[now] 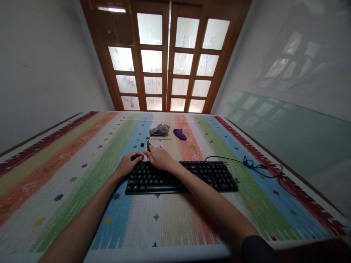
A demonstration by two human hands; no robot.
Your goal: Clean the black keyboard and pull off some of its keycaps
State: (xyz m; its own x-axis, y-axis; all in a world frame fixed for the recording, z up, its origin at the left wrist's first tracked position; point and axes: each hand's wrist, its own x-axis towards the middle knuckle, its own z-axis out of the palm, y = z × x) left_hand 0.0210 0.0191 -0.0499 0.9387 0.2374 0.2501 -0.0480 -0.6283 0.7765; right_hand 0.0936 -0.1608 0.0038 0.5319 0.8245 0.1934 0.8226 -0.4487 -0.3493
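A: Status on the hands?

B: Both are being held over the left end of the black keyboard [181, 177], centre of frame. The left hand [128, 164] is being rested on the upper-left keys, fingers curled down and close together; nothing is seen being clamped in it. The right hand [159, 158] is being held just beside it, slightly higher in frame, fingertips pinched together at the keyboard's top edge. A small dark object [148, 145] is being touched or gripped there; which one cannot be told, it is too small.

A: Keyboard position?

B: It is being kept flat on the striped tablecloth [82, 175], long edge running left to right, spanning the centre of frame. Its black cable [260, 168] is being trailed off to the right, loosely tangled near the right edge of the cloth.

A: Anything else in view?

B: A tiny black piece [142, 144] is lying just left of the right hand's fingertips, apart from the keyboard. Higher in frame, a grey crumpled cloth [159, 129] and a purple cloth [179, 134] are lying side by side, well apart from the hands. A wooden door with frosted panes [167, 54] is being shown across the top centre.
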